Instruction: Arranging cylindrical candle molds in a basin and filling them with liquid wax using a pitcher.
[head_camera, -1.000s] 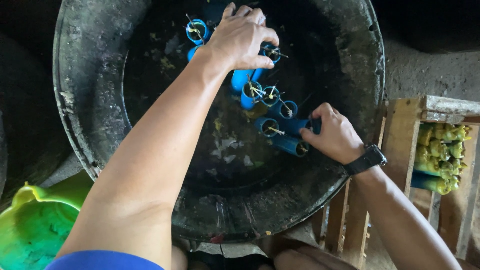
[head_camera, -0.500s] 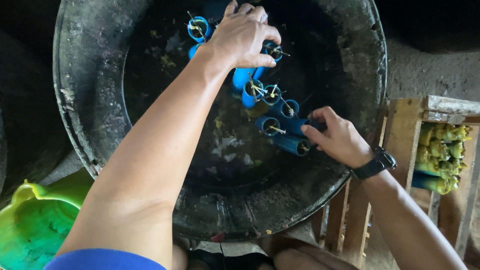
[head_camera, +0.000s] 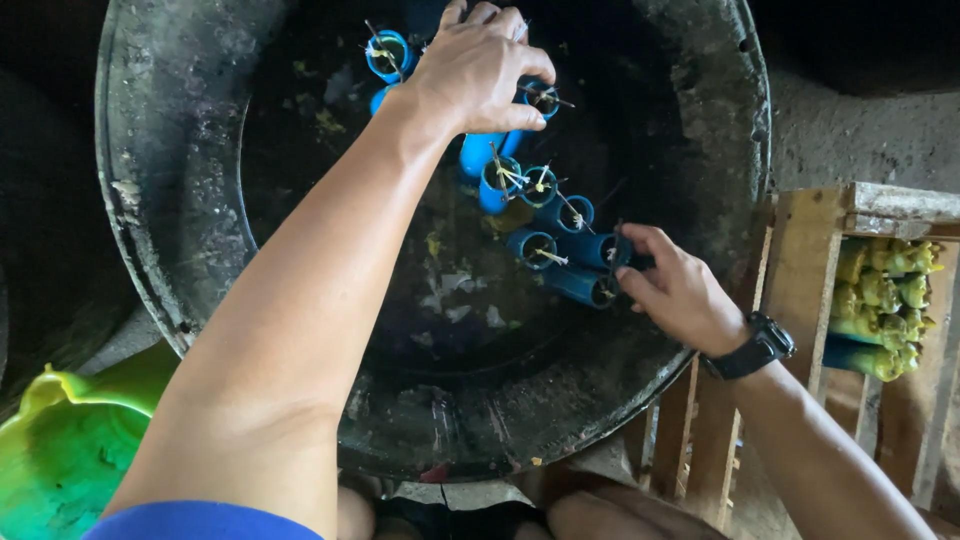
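Observation:
Several short blue tubes (head_camera: 535, 245), each with a thin stick across its mouth, stand and lie inside a big black basin (head_camera: 700, 150). My left hand (head_camera: 475, 70) reaches over the far tubes, its fingers curled around the top of one blue tube (head_camera: 478, 152). My right hand (head_camera: 675, 285), with a black watch at the wrist, pinches the end of a blue tube (head_camera: 590, 285) lying near the basin's right side. Another blue tube (head_camera: 388, 52) stands at the far left of the group.
The basin floor carries bits of yellow and white residue (head_camera: 450, 295). A green plastic bucket (head_camera: 65, 440) sits at lower left. On the right, a wooden crate (head_camera: 800, 260) holds yellow-green moulded pieces (head_camera: 885, 300). My knees show below the basin.
My right hand has shifted slightly left and down along the lying tubes. My left hand stays gripping at the far tubes.

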